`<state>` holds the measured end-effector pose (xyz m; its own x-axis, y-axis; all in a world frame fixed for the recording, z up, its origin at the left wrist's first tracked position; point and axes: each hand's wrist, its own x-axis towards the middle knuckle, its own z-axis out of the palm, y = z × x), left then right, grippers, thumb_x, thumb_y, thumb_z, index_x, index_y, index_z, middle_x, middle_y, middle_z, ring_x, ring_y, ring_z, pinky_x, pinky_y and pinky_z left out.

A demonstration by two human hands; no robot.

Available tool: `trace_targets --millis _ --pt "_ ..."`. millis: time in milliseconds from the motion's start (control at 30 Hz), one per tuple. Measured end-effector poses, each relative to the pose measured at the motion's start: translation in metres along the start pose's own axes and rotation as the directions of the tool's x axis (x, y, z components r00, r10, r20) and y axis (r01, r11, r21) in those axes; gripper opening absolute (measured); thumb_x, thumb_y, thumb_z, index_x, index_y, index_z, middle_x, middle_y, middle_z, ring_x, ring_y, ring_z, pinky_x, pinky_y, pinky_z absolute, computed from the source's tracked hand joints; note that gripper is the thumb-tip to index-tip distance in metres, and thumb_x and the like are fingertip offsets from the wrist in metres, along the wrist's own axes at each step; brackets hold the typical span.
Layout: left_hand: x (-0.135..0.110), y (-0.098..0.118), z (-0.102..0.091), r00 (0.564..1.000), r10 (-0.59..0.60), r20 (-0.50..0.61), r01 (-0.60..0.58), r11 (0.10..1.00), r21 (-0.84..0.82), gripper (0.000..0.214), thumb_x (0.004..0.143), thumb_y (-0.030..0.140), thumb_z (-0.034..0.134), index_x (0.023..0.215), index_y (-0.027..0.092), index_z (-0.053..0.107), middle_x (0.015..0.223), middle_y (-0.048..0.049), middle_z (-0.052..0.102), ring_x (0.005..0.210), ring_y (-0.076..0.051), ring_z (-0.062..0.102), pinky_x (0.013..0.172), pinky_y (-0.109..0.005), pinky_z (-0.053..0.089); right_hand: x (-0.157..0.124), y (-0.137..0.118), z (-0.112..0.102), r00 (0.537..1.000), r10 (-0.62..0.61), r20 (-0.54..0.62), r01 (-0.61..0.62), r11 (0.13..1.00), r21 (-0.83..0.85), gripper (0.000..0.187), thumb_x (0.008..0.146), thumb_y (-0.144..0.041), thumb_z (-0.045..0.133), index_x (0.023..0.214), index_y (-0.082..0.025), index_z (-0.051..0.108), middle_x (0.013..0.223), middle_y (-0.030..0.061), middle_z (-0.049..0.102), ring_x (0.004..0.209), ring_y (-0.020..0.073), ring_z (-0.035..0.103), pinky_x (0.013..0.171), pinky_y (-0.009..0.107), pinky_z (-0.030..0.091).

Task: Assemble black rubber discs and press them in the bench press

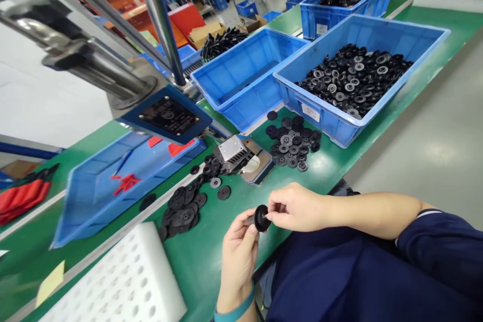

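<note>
In front of my body, my left hand [238, 249] grips a round black wheel [260, 218] with a greyish stub behind it, between thumb and fingers. The fingertips of my right hand [292, 206] are pinched together at the centre of the wheel's other face; whatever they hold there is too small to make out. Beyond my hands stands a press with a blue head [166, 113] and a metal fixture [236, 153] beneath it. Loose black discs [184, 211] lie left of the fixture, and smaller black wheels [292, 143] are heaped to its right.
A blue bin [426, 37] of black wheels stands on the green bench at right, beside another blue bin [241, 105]. At left are a blue tray [88, 188] with red pieces, red-handled tools [26, 191] and a white foam block [166, 271] with holes.
</note>
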<state>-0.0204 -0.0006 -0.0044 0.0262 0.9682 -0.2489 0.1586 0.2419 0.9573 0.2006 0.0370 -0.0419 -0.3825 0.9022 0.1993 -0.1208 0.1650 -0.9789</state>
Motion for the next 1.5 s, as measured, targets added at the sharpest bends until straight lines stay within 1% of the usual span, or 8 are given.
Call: trace_targets --millis 267,433,733,900,1033,1167,1367,1500 --pt "0.0 -0.006 -0.008 0.992 -0.102 -0.08 0.107 0.992 0.073 0.03 0.078 0.035 0.087 0.106 0.026 0.08 0.101 -0.0089 0.072 0.086 -0.014 0.069 0.084 -0.022 0.057 0.006 -0.001 -0.003 0.97 0.166 0.179 -0.137 0.977 -0.162 0.009 0.085 -0.02 0.064 0.083 -0.012 0.068 0.073 0.0009 0.065 0.065 0.0104 0.052 0.063 0.024 0.036" --pt "0.0 -0.006 -0.009 0.988 -0.153 0.011 0.153 0.988 0.012 0.025 0.086 0.039 0.08 0.105 0.023 0.079 0.088 -0.0082 0.068 0.069 -0.01 0.06 0.07 -0.021 0.054 0.003 0.005 0.002 0.981 0.152 0.119 -0.147 0.988 -0.052 0.002 0.079 -0.013 0.062 0.079 -0.012 0.062 0.065 -0.0031 0.057 0.059 0.0074 0.046 0.058 0.021 0.033" --pt "0.0 -0.011 -0.01 0.97 -0.167 0.177 0.196 0.967 -0.161 0.027 0.1 0.04 0.063 0.092 0.015 0.07 0.069 -0.0055 0.055 0.068 -0.011 0.054 0.068 -0.022 0.048 -0.001 0.015 0.011 0.995 -0.068 -0.075 0.072 0.996 0.048 0.009 0.079 -0.01 0.059 0.085 -0.009 0.067 0.068 -0.0015 0.059 0.059 0.0067 0.048 0.059 0.02 0.034" --pt "-0.003 -0.015 -0.012 0.967 -0.202 0.157 0.231 0.953 -0.194 0.028 0.1 0.038 0.063 0.087 0.014 0.068 0.068 -0.0052 0.054 0.066 -0.01 0.052 0.068 -0.021 0.048 -0.001 0.017 0.015 0.982 -0.165 -0.096 0.169 0.985 0.043 0.008 0.086 -0.015 0.062 0.086 -0.009 0.066 0.076 0.0013 0.061 0.066 0.0084 0.051 0.065 0.021 0.039" --pt "-0.003 -0.012 -0.013 0.973 -0.195 0.121 0.208 0.973 -0.102 0.03 0.092 0.046 0.073 0.102 0.018 0.077 0.071 -0.0055 0.058 0.063 -0.009 0.052 0.066 -0.02 0.049 0.004 0.012 0.01 0.995 -0.082 0.053 0.085 0.995 -0.052 0.006 0.086 -0.015 0.064 0.085 -0.01 0.066 0.079 0.0021 0.062 0.07 0.0108 0.051 0.068 0.024 0.038" --pt "-0.003 -0.008 -0.013 0.977 -0.197 0.082 0.199 0.98 -0.022 0.032 0.085 0.048 0.08 0.103 0.021 0.08 0.073 -0.0066 0.061 0.061 -0.008 0.054 0.064 -0.018 0.05 0.008 0.009 0.005 0.978 0.027 0.205 0.006 0.987 -0.159 0.009 0.089 -0.016 0.063 0.088 -0.01 0.069 0.083 0.0027 0.068 0.075 0.0127 0.054 0.072 0.026 0.038" --pt "-0.003 -0.012 -0.014 0.978 -0.199 0.064 0.199 0.98 0.006 0.026 0.086 0.043 0.08 0.104 0.024 0.081 0.078 -0.0081 0.066 0.061 -0.008 0.057 0.063 -0.017 0.051 0.006 0.009 0.012 0.962 0.235 0.14 -0.221 0.969 -0.107 0.008 0.08 -0.019 0.064 0.078 -0.012 0.068 0.069 -0.0013 0.063 0.062 0.0098 0.051 0.061 0.024 0.034" --pt "-0.003 -0.014 -0.013 0.974 -0.187 0.125 0.194 0.98 -0.045 0.027 0.093 0.046 0.073 0.104 0.022 0.079 0.066 -0.0052 0.058 0.061 -0.009 0.055 0.065 -0.018 0.05 0.003 0.01 0.014 0.965 0.254 0.06 -0.251 0.967 -0.053 0.004 0.077 -0.015 0.063 0.075 -0.011 0.064 0.07 -0.0007 0.063 0.064 0.0096 0.052 0.063 0.023 0.036"
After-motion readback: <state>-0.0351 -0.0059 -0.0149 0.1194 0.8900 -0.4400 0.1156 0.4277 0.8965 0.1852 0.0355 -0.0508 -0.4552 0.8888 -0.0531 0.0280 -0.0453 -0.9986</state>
